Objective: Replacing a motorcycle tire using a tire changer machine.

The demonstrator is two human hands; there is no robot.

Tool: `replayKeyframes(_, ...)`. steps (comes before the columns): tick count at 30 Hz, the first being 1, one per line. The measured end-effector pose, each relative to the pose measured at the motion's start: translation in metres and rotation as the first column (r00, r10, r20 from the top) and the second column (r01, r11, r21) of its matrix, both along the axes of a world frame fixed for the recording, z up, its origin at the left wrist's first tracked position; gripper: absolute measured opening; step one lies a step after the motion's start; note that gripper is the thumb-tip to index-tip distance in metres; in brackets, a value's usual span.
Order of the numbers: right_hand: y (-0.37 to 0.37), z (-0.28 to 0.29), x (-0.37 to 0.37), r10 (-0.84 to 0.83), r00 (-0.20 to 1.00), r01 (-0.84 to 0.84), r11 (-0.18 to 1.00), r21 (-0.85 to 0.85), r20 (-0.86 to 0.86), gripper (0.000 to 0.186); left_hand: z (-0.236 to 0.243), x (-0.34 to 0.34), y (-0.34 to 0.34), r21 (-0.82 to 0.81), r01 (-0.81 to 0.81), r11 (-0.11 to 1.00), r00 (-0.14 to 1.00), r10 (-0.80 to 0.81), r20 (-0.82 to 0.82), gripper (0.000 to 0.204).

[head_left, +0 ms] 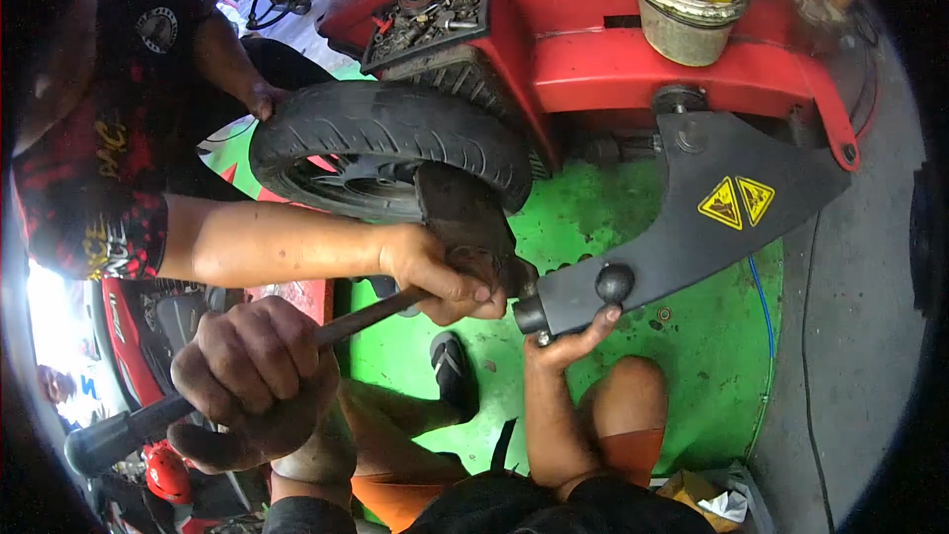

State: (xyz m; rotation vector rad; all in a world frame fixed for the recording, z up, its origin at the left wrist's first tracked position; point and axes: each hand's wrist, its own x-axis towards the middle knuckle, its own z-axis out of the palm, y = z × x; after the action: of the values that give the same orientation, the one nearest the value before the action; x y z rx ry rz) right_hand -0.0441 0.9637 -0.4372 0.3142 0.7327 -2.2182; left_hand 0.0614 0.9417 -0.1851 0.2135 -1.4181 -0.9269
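My left hand (pixel 259 376) is wrapped round a long metal bar (pixel 366 319) with a black grip (pixel 129 432) at its near-left end. The bar runs up to a flat dark metal plate (pixel 460 213) beside a wheel with a black tyre (pixel 390 124). A co-worker's hand (pixel 435 272) closes round the junction of bar and plate. My right hand (pixel 571 341) holds the end of a dark grey machine arm (pixel 633 267) from below. Its thumb lies near a black ball knob (pixel 615 283); its other fingers are mostly hidden.
The co-worker's other hand (pixel 262 101) rests on the tyre. Behind stands a red machine (pixel 593 74) bearing a parts tray (pixel 474 28) and a dirty white bucket (pixel 682 30). Underneath is a green floor (pixel 583 208); a cardboard box (pixel 692 494) sits at the lower right.
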Motion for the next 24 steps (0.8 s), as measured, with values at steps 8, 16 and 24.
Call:
replayKeyframes(8, 0.002, -0.022, 0.001, 0.011, 1.000, -0.011, 1.000, 0.021, 0.001, 0.075, -0.002, -0.003, 0.000, 0.007, -0.035, 0.999, 0.999, 0.034, 0.019, 0.044)
replayKeyframes(16, -0.003, -0.009, -0.006, 0.004, 0.999, -0.001, 0.998, 0.058, -0.039, 0.075, 0.001, -0.001, -0.015, 0.011, 0.139, 0.990, 0.988, -0.139, 0.060, 0.039)
replayKeyframes(24, 0.000, 0.024, -0.017, 0.081, 0.996, -0.085, 0.989, 0.117, 0.041, 0.075, 0.003, -0.012, -0.007, -0.005, -0.006, 1.000, 1.000, 0.005, -0.005, 0.038)
